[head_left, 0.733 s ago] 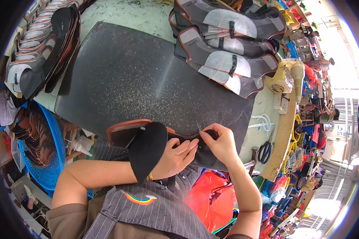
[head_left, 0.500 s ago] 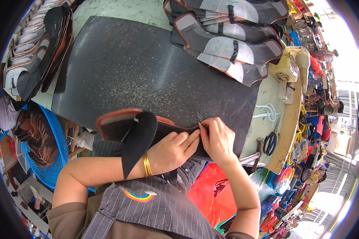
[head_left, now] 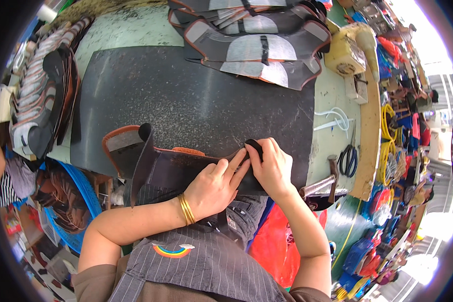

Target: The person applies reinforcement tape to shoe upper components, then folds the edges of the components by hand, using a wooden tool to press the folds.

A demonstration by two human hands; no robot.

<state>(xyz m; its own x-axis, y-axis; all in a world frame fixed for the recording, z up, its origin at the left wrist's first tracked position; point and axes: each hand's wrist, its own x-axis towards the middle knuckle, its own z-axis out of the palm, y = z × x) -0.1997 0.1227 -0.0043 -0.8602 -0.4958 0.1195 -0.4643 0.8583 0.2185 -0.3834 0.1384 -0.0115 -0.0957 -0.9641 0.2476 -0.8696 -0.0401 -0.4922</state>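
Note:
A black leather shoe upper [head_left: 173, 168] with orange-brown edging and a grey lining hangs at the near edge of a dark board [head_left: 151, 100]. My left hand [head_left: 210, 190] is closed over its middle, with the fingertips at the upper edge and the thumb partly hidden. My right hand [head_left: 273, 166] pinches the right end, where a black edge curls up between thumb and fingers. Both hands nearly touch there. At the left end, a black flap [head_left: 145, 156] stands up beside the orange-rimmed part.
More shoe uppers [head_left: 256, 48] lie stacked at the far right; another row [head_left: 32, 108] stands at the left. On the right are a hammer [head_left: 332, 178], a coiled black cord [head_left: 347, 161], white tubing [head_left: 337, 118] and a yellow container [head_left: 343, 53]. A blue basket [head_left: 80, 189] stands lower left.
The upper has tilted, and its black flap has swung left, away from my left forearm. At the right end, a black edge now curls up in my right fingers. The view has shifted slightly.

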